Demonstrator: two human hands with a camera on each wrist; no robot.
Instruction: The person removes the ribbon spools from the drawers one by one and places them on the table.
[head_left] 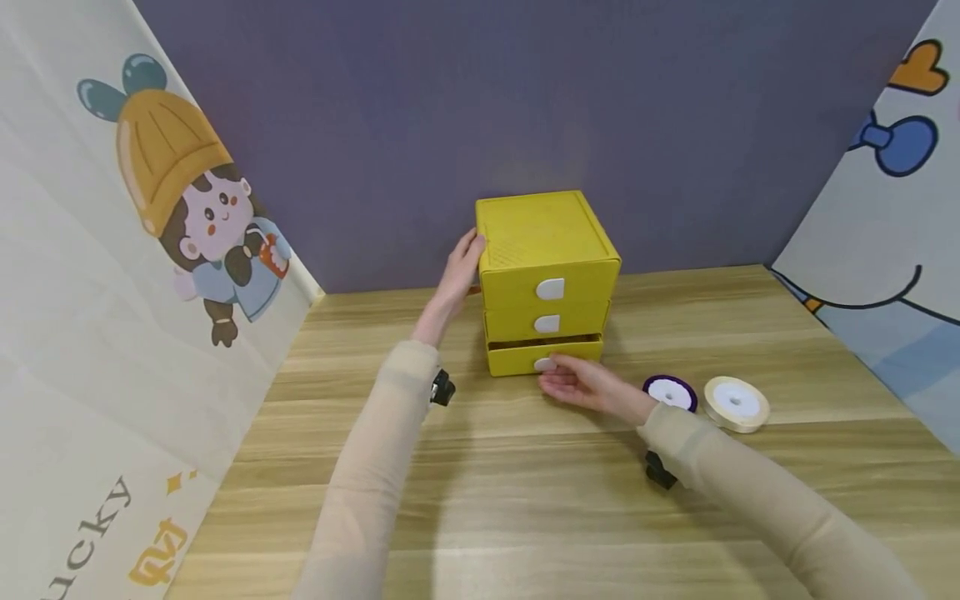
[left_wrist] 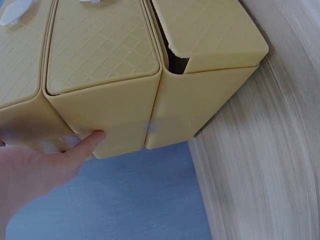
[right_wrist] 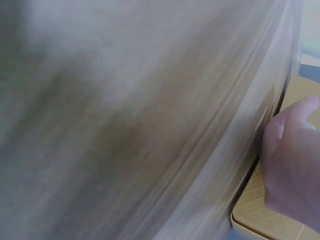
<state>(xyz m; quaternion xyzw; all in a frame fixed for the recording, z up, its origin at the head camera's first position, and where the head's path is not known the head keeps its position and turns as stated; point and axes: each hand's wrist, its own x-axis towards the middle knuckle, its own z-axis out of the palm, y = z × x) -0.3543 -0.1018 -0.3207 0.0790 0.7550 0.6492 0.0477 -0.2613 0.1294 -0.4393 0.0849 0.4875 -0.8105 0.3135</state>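
A yellow three-drawer box [head_left: 550, 229] stands against the back wall, each drawer front bearing a white tab handle. Its bottom drawer [head_left: 510, 360] juts out a little, with a dark gap above its front. My left hand [head_left: 462, 267] rests on the box's left side near the top, fingers fairly straight. In the left wrist view, that hand's thumb [left_wrist: 92, 142] lies along the side wall. With thumb and fingers, my right hand [head_left: 581, 383] pinches the bottom drawer's handle [head_left: 543, 364], partly covering it. The right wrist view shows the right hand [right_wrist: 292, 160] close against the drawer front.
To the right on the wooden table [head_left: 525, 483] lie two ribbon spools, a purple-edged one [head_left: 670, 392] beside the right wrist and a cream one [head_left: 737, 403] further right. A purple-grey wall [head_left: 375, 125] rises behind, and printed white panels flank both sides.
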